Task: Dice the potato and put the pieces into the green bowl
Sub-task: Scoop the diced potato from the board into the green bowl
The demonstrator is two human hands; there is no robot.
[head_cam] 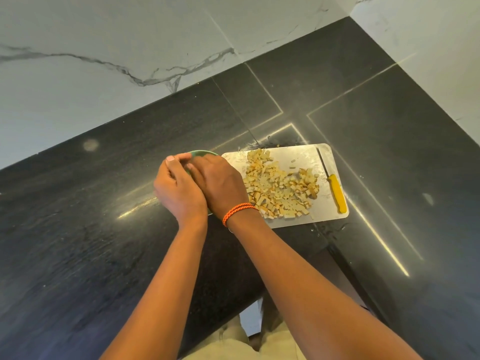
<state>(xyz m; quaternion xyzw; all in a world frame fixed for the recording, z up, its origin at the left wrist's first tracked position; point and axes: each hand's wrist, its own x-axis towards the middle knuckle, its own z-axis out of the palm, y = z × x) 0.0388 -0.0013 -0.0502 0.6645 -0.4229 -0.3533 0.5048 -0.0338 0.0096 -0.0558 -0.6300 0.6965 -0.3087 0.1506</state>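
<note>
The cutting looks finished to me: I see no whole potato anywhere, only a wide heap of diced potato pieces (279, 185) spread over the middle of the cutting board (304, 154). What is left, as I judge it, is most of the moving, since nearly the whole heap sits on the board and not in the bowl.

Largest first: the black tabletop (91, 216) fills the view, with the marble wall (104, 42) running along from 9 to 1 o'clock. The board lies right of centre, at about 3 o'clock from my hands. The green bowl (201, 153) touches or sits just beside the board's left edge, and I see only a sliver of its rim at 12 o'clock above my knuckles. My hands cover the rest, so I cannot tell how much potato is inside.

My left hand (179, 190) and right hand (220, 185) are pressed side by side over the bowl, fingers curled downward. Whether either grip holds pieces or has let them go is hidden from me. An orange bracelet (240, 209) circles my right wrist.

The knife (335, 188), yellow-handled, lies along the board's right edge at 3 o'clock, clear of the heap. A few stray bits lie on the tabletop beyond the board's far edge. Nothing blocks the short path from heap to bowl.
</note>
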